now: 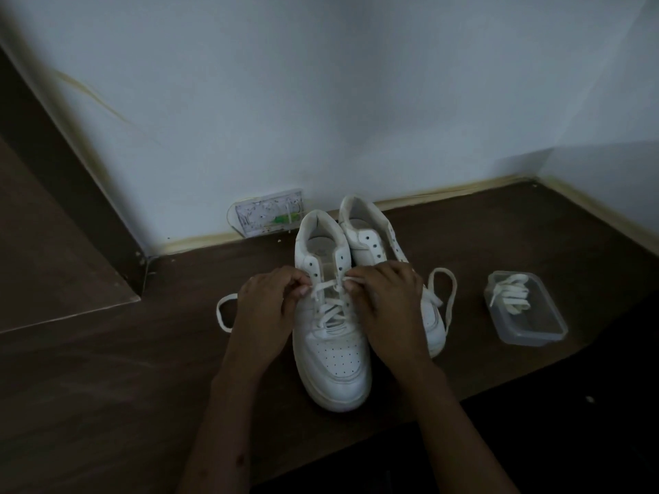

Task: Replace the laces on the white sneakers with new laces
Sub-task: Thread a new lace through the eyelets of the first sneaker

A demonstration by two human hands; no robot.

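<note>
Pinching the lace (pixel 330 308), both hands (pixel 271 301) (pixel 387 297) work over the near sneaker (pixel 338 365).

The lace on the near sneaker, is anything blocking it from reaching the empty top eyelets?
Nothing visible does. The left hand and right hand each pinch the lace partway up the near sneaker, and the open eyelets above lie bare. The second sneaker sits alongside, apart from that path.

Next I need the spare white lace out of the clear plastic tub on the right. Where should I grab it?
Pinch the bunched middle of the spare white lace from straight above. The clear plastic tub is open-topped with walls all round, so a side approach looks blocked. The lace lies piled toward the tub's far end, so reach there.
</note>
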